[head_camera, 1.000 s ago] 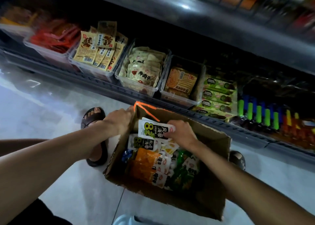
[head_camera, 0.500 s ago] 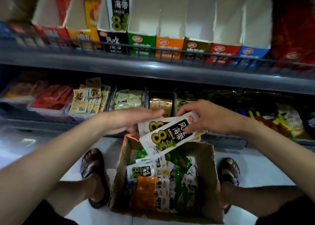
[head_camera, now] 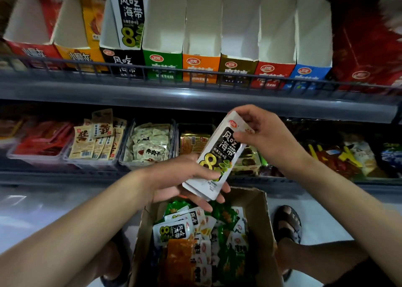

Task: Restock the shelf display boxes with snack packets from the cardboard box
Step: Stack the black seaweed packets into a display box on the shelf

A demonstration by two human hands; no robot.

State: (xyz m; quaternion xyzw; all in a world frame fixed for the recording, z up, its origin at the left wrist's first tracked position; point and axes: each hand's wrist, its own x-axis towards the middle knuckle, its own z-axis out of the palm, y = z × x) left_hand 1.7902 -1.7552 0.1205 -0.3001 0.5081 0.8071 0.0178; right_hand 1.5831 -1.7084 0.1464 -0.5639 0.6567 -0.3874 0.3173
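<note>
A small stack of white-and-black kelp snack packets (head_camera: 217, 158) is held upright between both hands above the cardboard box (head_camera: 261, 225). My left hand (head_camera: 185, 182) cups the stack's lower end from beneath. My right hand (head_camera: 263, 138) pinches its top edge. The box on the floor holds several mixed packets in white, orange and green (head_camera: 195, 243). On the upper shelf stands a row of display boxes: a matching black kelp box (head_camera: 124, 62) holds one packet, and the green (head_camera: 163, 64), orange (head_camera: 201, 67), brown, red and blue ones show white insides.
A dark wire rail (head_camera: 195, 73) runs along the upper shelf's front edge. The lower shelf carries clear bins of packets (head_camera: 150, 143). My sandalled feet (head_camera: 287, 225) flank the box on the pale floor. A large red carton (head_camera: 365, 47) stands at upper right.
The packets came up out of the box and my left hand joined my right on them. The stack has turned more upright and risen. My view tilted up to the upper shelf.
</note>
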